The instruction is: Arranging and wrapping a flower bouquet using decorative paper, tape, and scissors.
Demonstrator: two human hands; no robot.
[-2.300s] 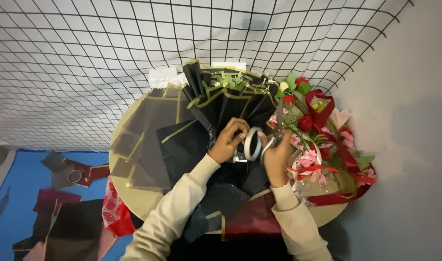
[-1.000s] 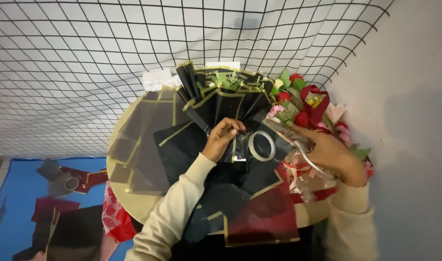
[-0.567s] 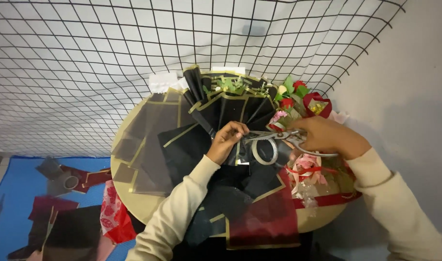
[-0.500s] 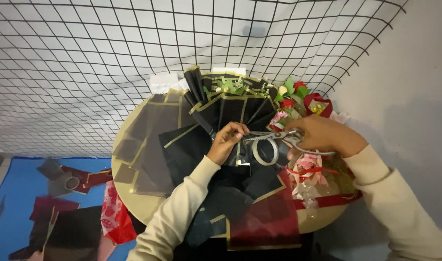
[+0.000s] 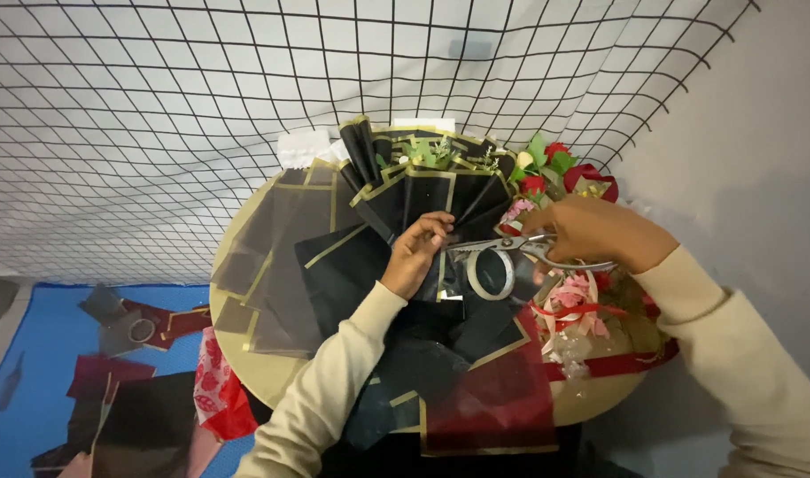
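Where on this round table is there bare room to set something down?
Only thin strips of bare round table show: the near-left rim beside the dark wrapping sheets, and the near-right rim below the ribbons. The middle is crowded: left hand, tape roll, right hand with scissors, flowers.

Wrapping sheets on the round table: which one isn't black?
The dark red sheet with gold edging, at the table's near edge, below the tape roll. The sheets under the left hand are black with gold trim.
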